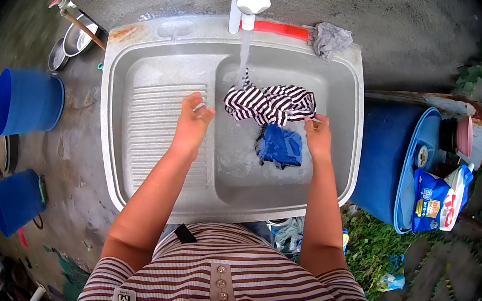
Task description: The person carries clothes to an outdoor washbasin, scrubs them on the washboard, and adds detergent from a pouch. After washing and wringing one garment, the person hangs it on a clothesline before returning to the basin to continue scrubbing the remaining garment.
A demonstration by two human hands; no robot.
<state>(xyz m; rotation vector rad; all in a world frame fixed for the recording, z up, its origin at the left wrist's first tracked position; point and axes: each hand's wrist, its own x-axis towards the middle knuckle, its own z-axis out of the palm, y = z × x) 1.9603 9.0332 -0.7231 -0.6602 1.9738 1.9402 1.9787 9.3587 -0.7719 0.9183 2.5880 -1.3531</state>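
Water runs from the white tap (251, 1) into the right basin of the grey sink (336, 162). A dark-and-white striped cloth (271, 103) lies bunched in that basin under the stream. Just below it, a blue cloth (280, 146) rests in shallow water. My right hand (318, 135) pinches the right end of the striped cloth between thumb and fingers. Over the ribbed washboard (153, 133) on the left side, my left hand (194, 119) is raised with its fingers apart and holds nothing.
A red brush handle (280, 29) and a grey rag (330, 40) lie on the sink's back ledge. Blue buckets (27, 103) stand at the left. On the right, a blue barrel (387, 162) bears a blue-and-white packet (436, 201).
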